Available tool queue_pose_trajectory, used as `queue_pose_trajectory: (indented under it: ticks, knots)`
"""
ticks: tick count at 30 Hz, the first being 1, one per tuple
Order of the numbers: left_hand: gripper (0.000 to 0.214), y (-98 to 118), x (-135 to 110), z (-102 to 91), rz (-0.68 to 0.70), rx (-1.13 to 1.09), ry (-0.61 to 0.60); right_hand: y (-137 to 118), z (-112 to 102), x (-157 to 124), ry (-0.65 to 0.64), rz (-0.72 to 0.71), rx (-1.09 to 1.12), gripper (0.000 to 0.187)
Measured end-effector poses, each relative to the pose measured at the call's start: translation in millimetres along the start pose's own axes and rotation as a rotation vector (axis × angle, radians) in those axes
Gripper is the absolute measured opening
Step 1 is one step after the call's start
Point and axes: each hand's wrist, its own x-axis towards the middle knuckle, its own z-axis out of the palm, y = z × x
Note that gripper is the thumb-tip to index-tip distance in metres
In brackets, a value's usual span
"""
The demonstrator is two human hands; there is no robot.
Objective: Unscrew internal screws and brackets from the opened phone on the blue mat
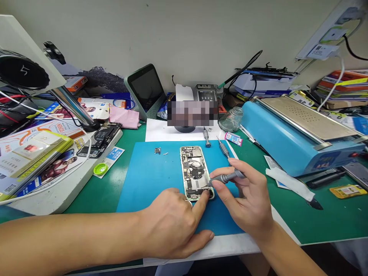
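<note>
An opened phone lies lengthwise on a blue mat, its inner parts bare. My left hand reaches across the phone's lower end. Its index fingertip presses on the bottom right corner, the thumb is stretched out apart, and the other fingers are bent. In my right hand is a grey screwdriver, gripped between thumb and fingers, with its tip low over the phone's bottom part. A second screwdriver lies just beyond that hand. Near the mat's upper left rest a small circuit part and a tiny pale piece.
A blue heated-plate machine stands at right, with a glass jar beside it. Another grey tool lies on white paper. At left are a second opened phone, a green cap, stacked boxes and a metal stand.
</note>
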Motion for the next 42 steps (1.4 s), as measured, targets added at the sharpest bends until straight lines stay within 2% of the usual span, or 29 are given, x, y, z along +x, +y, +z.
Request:
queue_pose_trajectory:
  ticks: [22,31,42]
  knots:
    - [0.068,-1.8,2.7,2.0,-0.019,-0.029,-0.032,2.0,0.7,0.0,-0.009,-0.012,-0.012,0.069]
    - [0.070,-2.1,3.7,3.2,-0.029,-0.048,-0.034,3.0,-0.6,-1.0,-0.030,-0.059,-0.039,0.073]
    - [0.072,-3.0,4.1,4.1,-0.019,-0.042,-0.052,0.1,-0.6,0.6,-0.037,-0.037,0.036,0.074]
